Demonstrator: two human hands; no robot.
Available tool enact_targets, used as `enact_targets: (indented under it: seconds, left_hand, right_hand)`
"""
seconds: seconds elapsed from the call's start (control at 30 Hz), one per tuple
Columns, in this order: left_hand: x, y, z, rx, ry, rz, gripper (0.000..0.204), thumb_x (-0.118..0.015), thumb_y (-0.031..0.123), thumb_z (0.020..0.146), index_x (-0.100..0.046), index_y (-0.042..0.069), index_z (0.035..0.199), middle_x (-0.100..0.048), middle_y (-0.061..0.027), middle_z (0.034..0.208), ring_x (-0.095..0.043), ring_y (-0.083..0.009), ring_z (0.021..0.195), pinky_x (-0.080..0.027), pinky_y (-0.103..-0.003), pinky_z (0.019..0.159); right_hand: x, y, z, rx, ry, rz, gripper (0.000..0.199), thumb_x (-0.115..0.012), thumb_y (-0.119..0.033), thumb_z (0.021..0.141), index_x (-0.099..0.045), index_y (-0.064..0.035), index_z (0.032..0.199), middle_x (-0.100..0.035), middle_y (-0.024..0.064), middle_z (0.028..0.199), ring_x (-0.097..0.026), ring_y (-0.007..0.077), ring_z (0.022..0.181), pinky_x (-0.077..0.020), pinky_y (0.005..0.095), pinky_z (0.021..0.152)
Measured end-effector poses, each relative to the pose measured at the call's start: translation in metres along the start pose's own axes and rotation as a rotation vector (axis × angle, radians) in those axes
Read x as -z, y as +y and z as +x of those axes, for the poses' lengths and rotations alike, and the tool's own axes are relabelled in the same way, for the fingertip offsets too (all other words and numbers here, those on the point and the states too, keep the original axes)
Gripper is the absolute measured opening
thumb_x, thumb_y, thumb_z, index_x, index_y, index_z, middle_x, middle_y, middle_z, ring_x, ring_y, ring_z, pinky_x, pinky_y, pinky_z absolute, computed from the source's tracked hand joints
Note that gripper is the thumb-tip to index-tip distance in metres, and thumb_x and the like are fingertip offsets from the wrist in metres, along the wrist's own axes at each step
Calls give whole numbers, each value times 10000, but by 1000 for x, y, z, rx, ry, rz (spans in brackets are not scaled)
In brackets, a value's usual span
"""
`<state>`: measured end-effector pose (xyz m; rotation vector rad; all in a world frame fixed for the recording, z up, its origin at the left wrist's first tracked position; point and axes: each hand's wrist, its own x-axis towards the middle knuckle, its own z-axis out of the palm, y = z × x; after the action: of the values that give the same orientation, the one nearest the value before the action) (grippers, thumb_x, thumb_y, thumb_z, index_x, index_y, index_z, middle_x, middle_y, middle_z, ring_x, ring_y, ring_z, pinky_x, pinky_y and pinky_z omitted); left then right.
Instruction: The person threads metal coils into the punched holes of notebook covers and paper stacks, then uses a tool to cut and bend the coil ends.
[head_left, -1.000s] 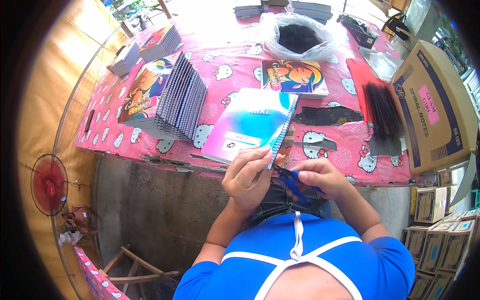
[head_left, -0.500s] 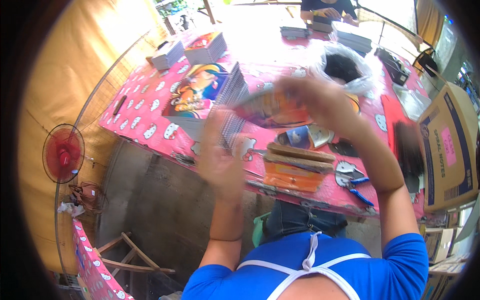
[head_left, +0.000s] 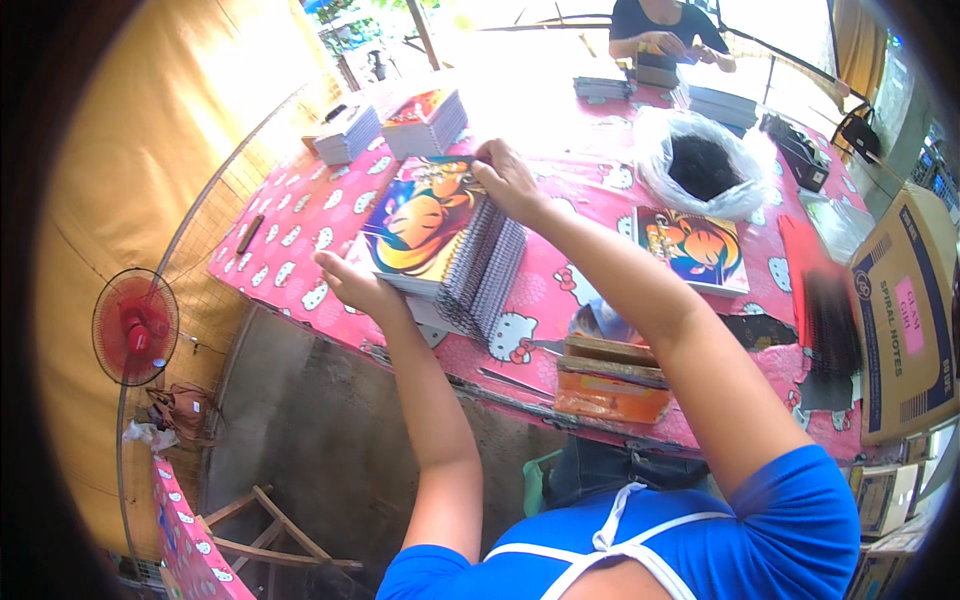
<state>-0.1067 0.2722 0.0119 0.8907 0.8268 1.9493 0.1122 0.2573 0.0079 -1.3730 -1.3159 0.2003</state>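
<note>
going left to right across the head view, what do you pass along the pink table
small dark object → left hand → stack of spiral notebooks → right hand → orange box → single colourful notebook → black spiral coils → cardboard carton

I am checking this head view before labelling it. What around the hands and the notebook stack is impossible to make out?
- Head view: the left hand grips the near corner of the stack of spiral-bound notebooks with colourful cartoon covers; its fingertips are hidden under the stack.
- The right hand rests on the far edge; its palm side is hidden.
- The count of notebooks: too small.
- The black bundle on the pink patterned tablecloth: blurred.
</note>
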Motion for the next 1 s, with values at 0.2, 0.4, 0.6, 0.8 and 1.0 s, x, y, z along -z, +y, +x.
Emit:
enact_targets:
  seconds: [0.2,0.4,0.6,0.8,1.0]
  left_hand:
    - [62,19,0,-193,49,236,526,-327,461,998,-523,-5,1143,-535,-137,1145,-497,-225,1064,-381,-405,946]
    - [51,88,-144,-291,-425,-432,383,-343,275,996,-449,-9,1229,-521,-198,1256,-551,-311,1130,-418,-466,1015]
    - [16,72,-212,208,-905,-326,311,-537,85,911,-488,17,1211,-459,-159,1328,-565,-265,1102,-427,-387,993]
    - [8,33,-231,489,-811,-308,318,-578,17,899,-484,13,1203,-474,-102,1261,-558,-224,1105,-434,-340,985]
    - [7,42,-218,377,-768,-190,480,-602,2,888,-386,-5,1317,-370,-126,1359,-498,-218,1177,-449,-304,954]
  right_hand:
    - [113,0,-62,85,-59,-501,547,-645,-352,862,-520,-4,1266,-536,216,1251,-501,339,1192,-391,418,1017]
    - [305,89,-203,-843,188,-800,585,-733,-417,758,-617,63,1070,-649,232,1039,-619,328,990,-471,414,859]
    - [289,113,-227,-908,303,-787,502,-781,-339,732,-615,71,969,-664,245,986,-651,338,918,-489,403,785]
    - [287,93,-227,-794,329,-896,510,-760,-260,760,-538,90,1056,-636,300,998,-621,408,997,-488,439,834]
    - [259,-29,-228,-532,419,-669,319,-660,-149,865,-463,17,1053,-633,222,925,-646,265,926,-508,361,767]
